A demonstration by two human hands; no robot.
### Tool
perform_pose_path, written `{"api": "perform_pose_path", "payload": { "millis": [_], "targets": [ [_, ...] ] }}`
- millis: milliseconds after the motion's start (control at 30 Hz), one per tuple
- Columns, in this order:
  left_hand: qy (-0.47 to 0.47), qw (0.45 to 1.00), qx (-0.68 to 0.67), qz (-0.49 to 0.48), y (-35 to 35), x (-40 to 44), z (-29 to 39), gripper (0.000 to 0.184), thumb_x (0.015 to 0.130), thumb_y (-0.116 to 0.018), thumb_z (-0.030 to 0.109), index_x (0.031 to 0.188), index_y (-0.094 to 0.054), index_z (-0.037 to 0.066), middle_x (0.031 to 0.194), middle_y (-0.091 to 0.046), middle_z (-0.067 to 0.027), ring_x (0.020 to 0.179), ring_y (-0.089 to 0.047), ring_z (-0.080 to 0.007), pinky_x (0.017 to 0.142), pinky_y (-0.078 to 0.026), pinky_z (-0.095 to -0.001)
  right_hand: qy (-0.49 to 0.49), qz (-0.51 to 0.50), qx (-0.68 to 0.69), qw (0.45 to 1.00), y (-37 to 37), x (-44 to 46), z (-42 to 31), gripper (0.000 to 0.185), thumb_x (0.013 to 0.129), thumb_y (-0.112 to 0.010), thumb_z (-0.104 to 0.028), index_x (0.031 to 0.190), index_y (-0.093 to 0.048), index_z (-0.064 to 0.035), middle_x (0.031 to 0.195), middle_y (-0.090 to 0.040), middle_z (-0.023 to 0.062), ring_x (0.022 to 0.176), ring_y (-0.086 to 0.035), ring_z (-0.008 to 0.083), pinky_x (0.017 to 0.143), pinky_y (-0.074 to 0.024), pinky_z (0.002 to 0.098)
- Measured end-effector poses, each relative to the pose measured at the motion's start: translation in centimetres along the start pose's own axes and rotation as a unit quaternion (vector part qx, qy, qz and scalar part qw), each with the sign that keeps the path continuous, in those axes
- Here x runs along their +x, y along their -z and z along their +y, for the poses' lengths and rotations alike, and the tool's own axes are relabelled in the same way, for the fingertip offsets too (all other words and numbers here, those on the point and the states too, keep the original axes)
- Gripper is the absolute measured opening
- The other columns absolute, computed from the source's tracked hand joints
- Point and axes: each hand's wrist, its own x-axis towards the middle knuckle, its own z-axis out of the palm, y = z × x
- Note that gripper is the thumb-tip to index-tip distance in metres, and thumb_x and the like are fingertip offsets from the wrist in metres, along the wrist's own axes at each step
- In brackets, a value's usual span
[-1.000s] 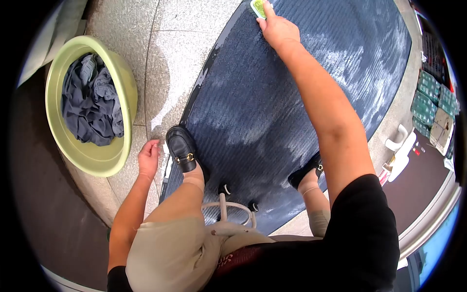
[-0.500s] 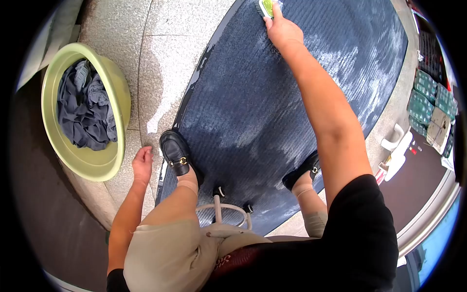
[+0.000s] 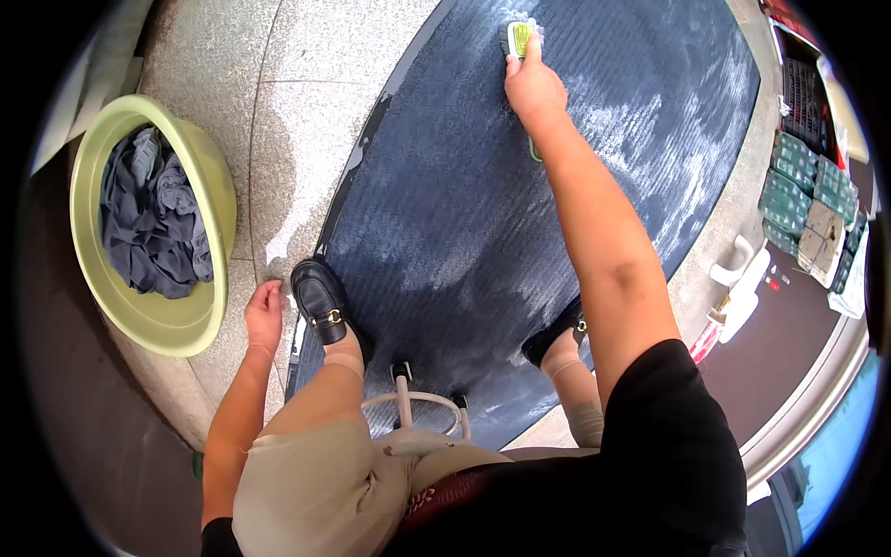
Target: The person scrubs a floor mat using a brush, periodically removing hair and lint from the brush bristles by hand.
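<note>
Gripping a green-and-white plastic scrub brush (image 3: 522,39) in the right hand (image 3: 536,91), with index finger along its back, against the dark-blue ribbed mat (image 3: 418,186), near its left edge. Looks light and stiff-backed, probably slippery with suds; best held by the handle. Holding nothing visible in the left hand (image 3: 264,316), with fingers loosely curled. Beside it, note crumpled, soft dark-grey cloth (image 3: 153,218) inside a pale-green round plastic basin (image 3: 215,200).

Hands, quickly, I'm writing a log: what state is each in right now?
Left hand: loosely curled, nothing visible in it.
Right hand: closed on the brush.
</note>
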Motion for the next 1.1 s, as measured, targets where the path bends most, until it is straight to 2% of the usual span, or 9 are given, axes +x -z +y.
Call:
{"api": "perform_pose_path", "payload": {
  "millis": [267,367,500,567,667,867,900,967,1100],
  "targets": [
    [-0.002,1.0,0.026,-0.009,0.3,0.6,-0.3,0.018,0.097,-0.05,0.013,0.108,-0.063,0.005,0.08,-0.06,-0.0008,0.067,-0.052,-0.0076,0.063,-0.046,-0.0224,0.056,-0.155,0.044,0.985,-4.2,-17.1,1.0,0.071,0.094,-0.051,-0.032,0.151,-0.012,-0.0141,0.078,-0.067,0.0201,0.069,-0.066,0.0362,0.066,-0.0519,0.0476],
    [0.002,1.0,-0.013,-0.022,0.4,0.5,-0.7,0.018,0.097,-0.051,0.013,0.108,-0.063,0.005,0.08,-0.06,-0.0011,0.068,-0.053,-0.0078,0.063,-0.046,-0.0227,0.095,-0.12,0.03,0.988,-3.3,-13.1,0.9,0.068,0.094,-0.05,-0.032,0.15,-0.016,-0.0141,0.083,-0.067,0.0195,0.075,-0.066,0.0362,0.069,-0.0517,0.047],
    [-0.02,1.0,0.008,-0.006,0.6,0.8,-0.5,0.018,0.097,-0.051,0.014,0.108,-0.063,0.006,0.08,-0.061,-0.0017,0.068,-0.053,-0.0081,0.063,-0.046,-0.0227,0.006,-0.041,0.054,0.998,-0.5,0.5,-2.9,0.066,0.096,-0.045,-0.035,0.15,-0.015,-0.0113,0.106,-0.066,0.0197,0.098,-0.064,0.0372,0.086,-0.0479,0.0461],
    [-0.021,1.0,-0.001,-0.005,1.0,1.1,-0.5,0.018,0.097,-0.051,0.014,0.108,-0.063,0.005,0.083,-0.062,-0.0021,0.068,-0.053,-0.0084,0.063,-0.046,-0.0227,-0.008,0.013,0.127,0.992,-0.5,5.5,-3.4,0.063,0.092,-0.05,-0.038,0.144,-0.03,-0.0106,0.109,-0.063,0.0272,0.103,-0.061,0.0425,0.092,-0.0462,0.049],
    [0.013,1.0,0.008,-0.027,1.1,0.6,1.0,0.018,0.097,-0.051,0.014,0.108,-0.063,0.005,0.084,-0.062,-0.0023,0.07,-0.054,-0.0086,0.063,-0.046,-0.0227,0.022,0.07,0.081,0.994,-1.1,7.6,-3.5,0.061,0.091,-0.051,-0.037,0.14,-0.033,-0.0053,0.109,-0.063,0.0273,0.105,-0.059,0.0436,0.093,-0.0457,0.0486],
    [0.024,0.999,-0.03,-0.032,1.4,-0.4,-0.9,0.018,0.095,-0.052,0.011,0.106,-0.064,0.004,0.08,-0.062,-0.0024,0.064,-0.052,-0.0077,0.061,-0.045,-0.022,-0.005,0.064,0.08,0.995,-0.1,6.3,-5.0,0.049,0.092,-0.05,-0.038,0.129,-0.045,-0.0058,0.11,-0.063,0.0259,0.105,-0.061,0.0395,0.091,-0.0466,0.0482],
    [0.014,0.999,-0.031,-0.03,1.6,-0.4,-1.2,0.018,0.095,-0.052,0.01,0.106,-0.064,0.004,0.08,-0.062,-0.0029,0.064,-0.052,-0.0079,0.06,-0.045,-0.022,-0.013,-0.022,0.103,0.994,0.0,4.4,-5.4,0.062,0.093,-0.05,-0.039,0.142,-0.028,-0.0086,0.112,-0.063,0.0257,0.104,-0.061,0.0405,0.089,-0.0477,0.0468],
    [0.012,0.999,-0.017,-0.028,1.9,0.0,-1.9,0.018,0.095,-0.051,0.01,0.106,-0.064,0.004,0.081,-0.063,-0.0031,0.064,-0.052,-0.0081,0.061,-0.046,-0.0221,0.059,-0.006,0.068,0.996,-2.3,-0.4,-5.3,0.046,0.091,-0.056,-0.036,0.128,-0.04,-0.0145,0.101,-0.063,0.0241,0.094,-0.064,0.0386,0.081,-0.051,0.0472],
    [0.034,0.999,0.017,-0.032,2.5,0.4,-1.8,0.019,0.095,-0.051,0.011,0.107,-0.064,0.003,0.083,-0.063,-0.0037,0.066,-0.054,-0.0089,0.062,-0.047,-0.0227,0.235,-0.113,-0.055,0.964,-1.9,-4.3,-3.7,0.056,0.093,-0.05,-0.046,0.143,-0.033,-0.0263,0.101,-0.062,0.023,0.091,-0.065,0.038,0.08,-0.0526,0.0465]
  ]
}}
